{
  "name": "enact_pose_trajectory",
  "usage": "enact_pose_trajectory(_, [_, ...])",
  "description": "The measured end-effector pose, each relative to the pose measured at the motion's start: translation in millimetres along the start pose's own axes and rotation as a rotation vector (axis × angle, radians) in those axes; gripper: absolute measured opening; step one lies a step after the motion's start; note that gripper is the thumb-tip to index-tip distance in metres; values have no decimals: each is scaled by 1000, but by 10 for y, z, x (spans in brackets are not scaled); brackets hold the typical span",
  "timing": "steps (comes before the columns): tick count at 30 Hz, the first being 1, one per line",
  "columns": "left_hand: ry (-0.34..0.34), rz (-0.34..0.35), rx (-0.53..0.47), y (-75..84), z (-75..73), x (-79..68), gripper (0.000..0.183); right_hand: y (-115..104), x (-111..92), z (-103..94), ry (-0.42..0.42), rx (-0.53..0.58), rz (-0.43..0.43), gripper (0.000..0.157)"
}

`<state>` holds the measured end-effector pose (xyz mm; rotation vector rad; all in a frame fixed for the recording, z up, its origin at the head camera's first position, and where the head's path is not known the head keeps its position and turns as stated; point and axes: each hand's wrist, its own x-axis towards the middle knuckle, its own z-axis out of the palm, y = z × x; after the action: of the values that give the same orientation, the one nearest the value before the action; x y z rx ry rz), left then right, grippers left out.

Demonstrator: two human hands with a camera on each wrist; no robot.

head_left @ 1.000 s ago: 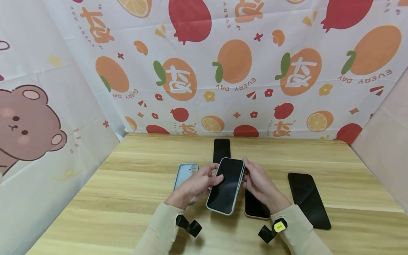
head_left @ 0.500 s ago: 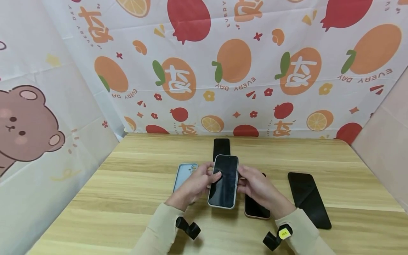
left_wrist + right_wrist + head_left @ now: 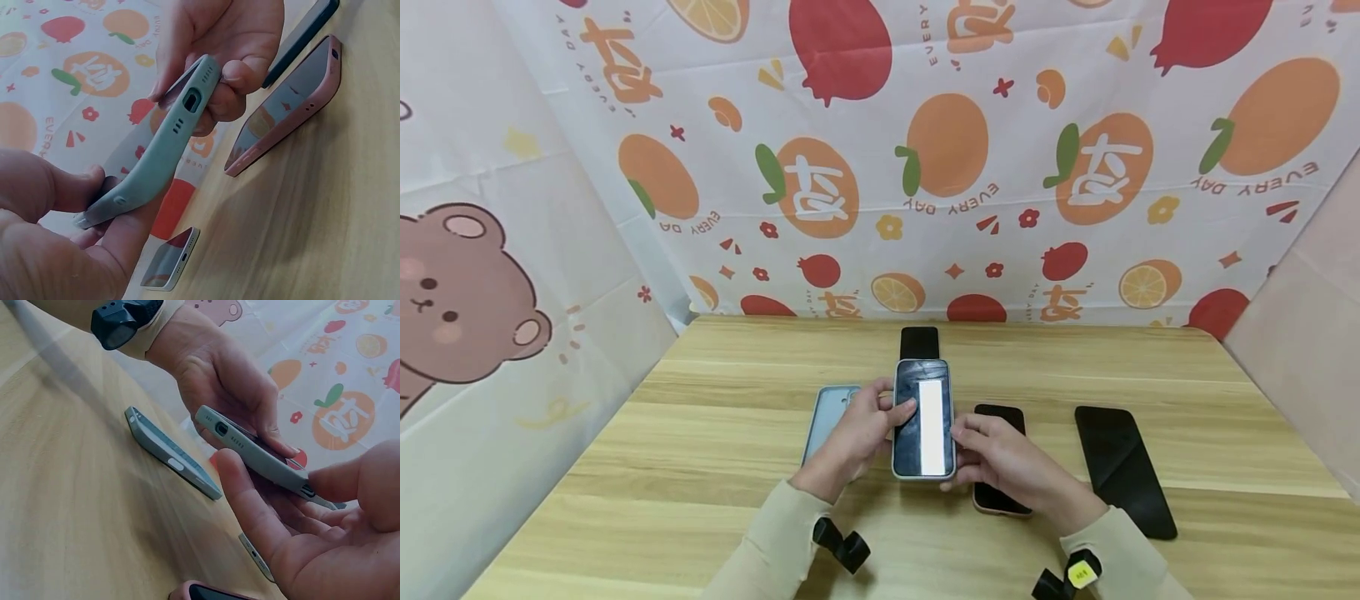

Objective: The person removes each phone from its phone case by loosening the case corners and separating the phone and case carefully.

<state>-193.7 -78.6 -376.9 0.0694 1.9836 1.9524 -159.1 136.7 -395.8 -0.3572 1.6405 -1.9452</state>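
Observation:
A phone (image 3: 910, 454) in a pale green-blue case is held in the air over the table, its screen facing up with a bright white reflection. My left hand (image 3: 867, 427) grips its left side, thumb on the screen and fingers underneath. At the lower right edge, my right hand (image 3: 1003, 457) pinches the phone between thumb and fingers. The bottom edge of the case (image 3: 153, 159), with its charging-port opening, faces the left wrist camera. On the table, partly hidden behind my left hand, lies a light blue phone case (image 3: 829, 417), also seen lying open in the right wrist view.
A pink-rimmed phone (image 3: 997, 497) lies partly under my right hand. Farther right is a larger black phone-like slab (image 3: 1126, 471). Another dark-screened phone (image 3: 919, 342) lies behind the held one. Patterned cloth (image 3: 951, 150) hangs along the table's back edge.
The held phone has turned from a rightward tilt to nearly straight. My right hand has slid down from its upper right corner to the lower right edge. A white reflection has appeared on the screen.

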Motion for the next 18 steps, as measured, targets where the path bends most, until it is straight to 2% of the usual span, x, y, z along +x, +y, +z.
enact_pose_trajectory(5, [-5,16,1,-19,3,-4,38,17,-37,17,1,20,-4,34])
enact_pose_trajectory(9, [-31,35,7,-24,-10,-15,46,25,-58,12,23,10,-32,39])
enact_pose_trajectory(14, [-28,42,49,-17,-28,-37,54,33,-83,-11,36,25,-41,43])
enact_pose_trajectory(18, [-19,47,52,-12,-31,-41,52,37,-89,-29,-17,54,-58,47])
